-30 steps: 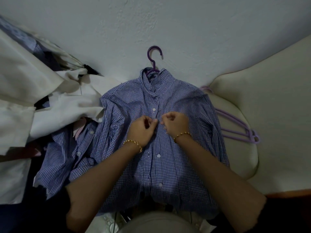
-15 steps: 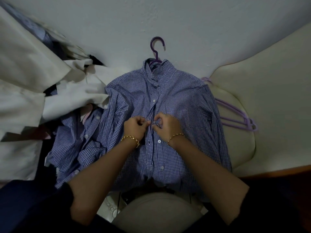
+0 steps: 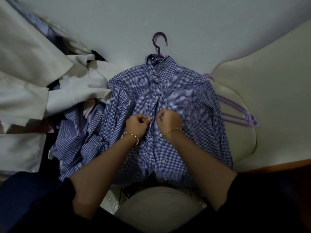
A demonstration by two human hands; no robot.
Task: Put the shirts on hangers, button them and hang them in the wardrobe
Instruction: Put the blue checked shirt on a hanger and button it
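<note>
Closest in, 2 dark sleeves frame a beige lap (image 3: pixel 159 209), and bare forearms reach away from it, each wrist wearing a gold bracelet (image 3: pixel 130 135). The left hand (image 3: pixel 138 125) and right hand (image 3: pixel 170 120) sit knuckle to knuckle at the middle of the checked shirt (image 3: pixel 181 98). Each grip is curled tight and pinches one edge of the shirt's front opening, with a small white button just showing between the 2 sets of fingers. Whether that button is through its hole I cannot tell.

The checked shirt lies flat, front up, on a pale surface (image 3: pixel 210 27), its hem hanging over the near edge toward the lap. 2 more white buttons show below the hands, and 1 above them on the closed part of the front. The hook of a purple hanger (image 3: pixel 159 41) sticks out past the collar at the far end.

To the left, touching the checked sleeve, a striped shirt (image 3: pixel 74 132) is crumpled, with white garments (image 3: pixel 75 91) heaped behind it. To the right, lilac hangers (image 3: pixel 235 113) rest on a cream cushion (image 3: pixel 269 84), just beside the other sleeve.
</note>
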